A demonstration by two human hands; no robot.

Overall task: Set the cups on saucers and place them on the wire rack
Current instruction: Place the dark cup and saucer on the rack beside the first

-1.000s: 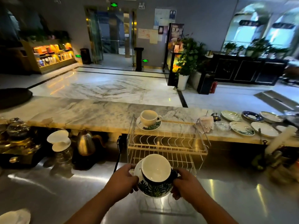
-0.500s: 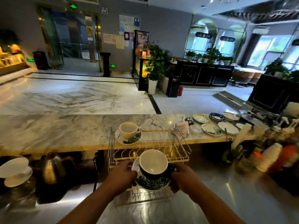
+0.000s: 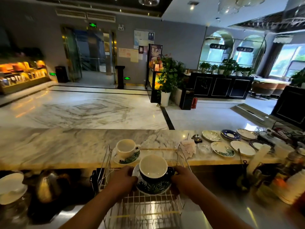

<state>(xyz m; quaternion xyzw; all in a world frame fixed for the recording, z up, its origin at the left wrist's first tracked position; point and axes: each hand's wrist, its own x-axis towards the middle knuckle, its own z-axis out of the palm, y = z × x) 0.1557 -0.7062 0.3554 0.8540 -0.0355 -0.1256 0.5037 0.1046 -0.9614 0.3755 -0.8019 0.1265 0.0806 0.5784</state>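
Note:
A dark cup (image 3: 153,169) with a cream inside stands on a leaf-patterned saucer (image 3: 153,187). My left hand (image 3: 121,180) grips the saucer's left rim and my right hand (image 3: 183,179) grips its right side by the cup's handle. I hold the pair above the wire rack (image 3: 145,207), over its upper tier. A white cup (image 3: 126,147) on its own leafy saucer (image 3: 127,159) rests at the rack's far left corner, just beyond my left hand.
Several loose saucers (image 3: 222,148) lie on the marble counter (image 3: 57,146) to the right, beside a small bell (image 3: 196,138). A metal kettle (image 3: 49,185) and white lids (image 3: 11,187) sit at the left. Bottles and stacked paper cups (image 3: 293,185) crowd the right.
Both hands have carried the cup and saucer forward and up over the rack, closer to the white cup. The view has tilted upward.

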